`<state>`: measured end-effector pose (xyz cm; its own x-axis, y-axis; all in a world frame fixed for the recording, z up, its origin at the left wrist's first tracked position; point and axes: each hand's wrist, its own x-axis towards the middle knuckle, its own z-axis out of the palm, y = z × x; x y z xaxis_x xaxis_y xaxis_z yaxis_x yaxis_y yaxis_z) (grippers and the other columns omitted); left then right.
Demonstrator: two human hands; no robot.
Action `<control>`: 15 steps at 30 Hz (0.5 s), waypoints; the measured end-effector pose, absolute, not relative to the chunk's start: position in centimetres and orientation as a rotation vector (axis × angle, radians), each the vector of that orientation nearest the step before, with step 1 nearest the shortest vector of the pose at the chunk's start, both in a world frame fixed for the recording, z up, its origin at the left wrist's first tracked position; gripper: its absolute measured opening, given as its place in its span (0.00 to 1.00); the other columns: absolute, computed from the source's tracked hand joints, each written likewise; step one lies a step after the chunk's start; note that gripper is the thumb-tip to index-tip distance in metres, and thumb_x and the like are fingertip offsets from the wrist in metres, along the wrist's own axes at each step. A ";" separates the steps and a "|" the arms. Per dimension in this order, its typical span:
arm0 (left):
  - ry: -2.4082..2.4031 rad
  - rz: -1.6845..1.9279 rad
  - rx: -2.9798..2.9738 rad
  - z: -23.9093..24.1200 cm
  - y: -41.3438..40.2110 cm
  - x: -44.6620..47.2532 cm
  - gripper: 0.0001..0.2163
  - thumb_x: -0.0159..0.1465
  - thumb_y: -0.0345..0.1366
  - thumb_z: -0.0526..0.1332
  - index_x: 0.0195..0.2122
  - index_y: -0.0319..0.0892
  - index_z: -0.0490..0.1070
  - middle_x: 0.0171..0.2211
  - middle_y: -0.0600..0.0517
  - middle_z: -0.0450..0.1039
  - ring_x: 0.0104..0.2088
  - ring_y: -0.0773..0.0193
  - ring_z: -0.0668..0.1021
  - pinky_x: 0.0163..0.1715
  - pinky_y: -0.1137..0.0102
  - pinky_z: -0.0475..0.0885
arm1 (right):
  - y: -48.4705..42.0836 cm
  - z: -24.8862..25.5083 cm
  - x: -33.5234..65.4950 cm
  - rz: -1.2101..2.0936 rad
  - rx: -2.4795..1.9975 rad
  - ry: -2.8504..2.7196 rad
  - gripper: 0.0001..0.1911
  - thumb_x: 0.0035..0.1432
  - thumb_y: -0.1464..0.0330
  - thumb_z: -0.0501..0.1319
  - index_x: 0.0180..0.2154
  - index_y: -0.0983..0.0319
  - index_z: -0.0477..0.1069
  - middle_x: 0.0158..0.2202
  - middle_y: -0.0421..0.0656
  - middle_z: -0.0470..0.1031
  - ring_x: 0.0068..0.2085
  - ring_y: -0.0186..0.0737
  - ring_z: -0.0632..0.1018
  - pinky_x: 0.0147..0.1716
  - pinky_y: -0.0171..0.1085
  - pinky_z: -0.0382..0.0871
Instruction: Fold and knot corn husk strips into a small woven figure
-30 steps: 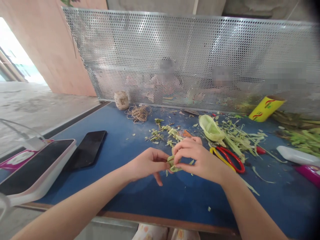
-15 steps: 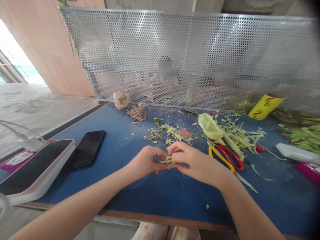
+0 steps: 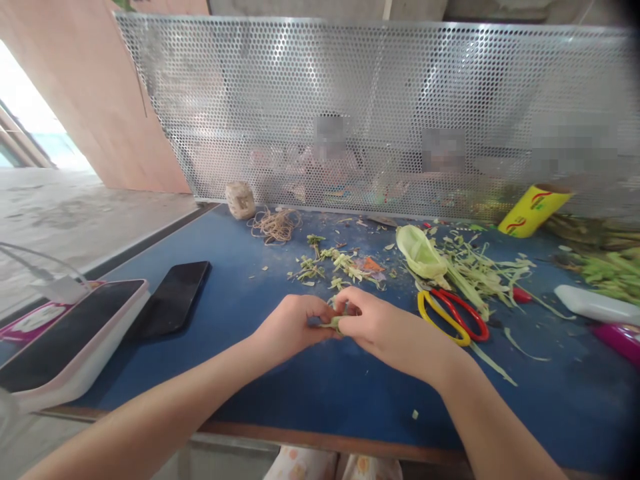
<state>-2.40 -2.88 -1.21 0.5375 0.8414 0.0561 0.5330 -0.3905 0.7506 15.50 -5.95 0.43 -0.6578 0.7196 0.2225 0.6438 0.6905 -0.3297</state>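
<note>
Low over the blue tabletop [image 3: 300, 393], my left hand [image 3: 295, 323] is closed on one end of a small pale-green piece of folded plant strip [image 3: 331, 324]. The fingers of my right hand [image 3: 367, 320] pinch the same piece from the other side and cover most of it. Just beyond my fingers lie several small green knotted plant pieces [image 3: 345, 263] and scraps. Right of my right hand are scissors [image 3: 453, 319] with one yellow and one red handle, their blades hidden under leaf strips.
A husk-like green leaf cup [image 3: 421, 253] and shredded strips [image 3: 493, 270] lie at the right. Twine [image 3: 275, 225], a twine ball [image 3: 241, 200], and a black phone [image 3: 175, 297] are leftward. A perforated metal screen [image 3: 350, 100] closes the back; people sit behind it. A yellow tube [image 3: 533, 212] leans there.
My right fingers have curled in closer to the left hand, covering more of the green piece. Objects on the table have stayed in place.
</note>
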 end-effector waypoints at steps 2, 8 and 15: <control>1.105 0.558 2.131 -1.1 -2.9 -2.4 0.08 0.51 0.39 0.64 0.28 0.40 0.76 0.32 0.49 0.76 0.29 0.63 0.75 0.22 0.78 0.65 | -5.9 0.4 15.4 0.331 -1.083 -2.528 0.10 0.56 0.76 0.50 0.29 0.58 0.65 0.37 0.39 0.67 0.32 0.32 0.69 0.31 0.31 0.65; 1.097 0.627 2.114 -0.7 -2.8 -2.8 0.10 0.51 0.38 0.64 0.31 0.38 0.76 0.32 0.49 0.75 0.28 0.65 0.74 0.23 0.77 0.67 | -5.5 0.6 15.5 0.340 -0.978 -2.459 0.09 0.58 0.74 0.51 0.31 0.59 0.67 0.42 0.42 0.66 0.40 0.35 0.70 0.40 0.35 0.65; 0.971 0.668 1.719 -0.2 -2.6 -3.3 0.12 0.50 0.36 0.65 0.35 0.37 0.73 0.28 0.52 0.74 0.21 0.70 0.71 0.16 0.77 0.68 | -5.0 0.0 16.0 0.657 -1.075 -2.050 0.36 0.49 0.65 0.62 0.55 0.55 0.45 0.50 0.46 0.63 0.38 0.35 0.72 0.39 0.39 0.68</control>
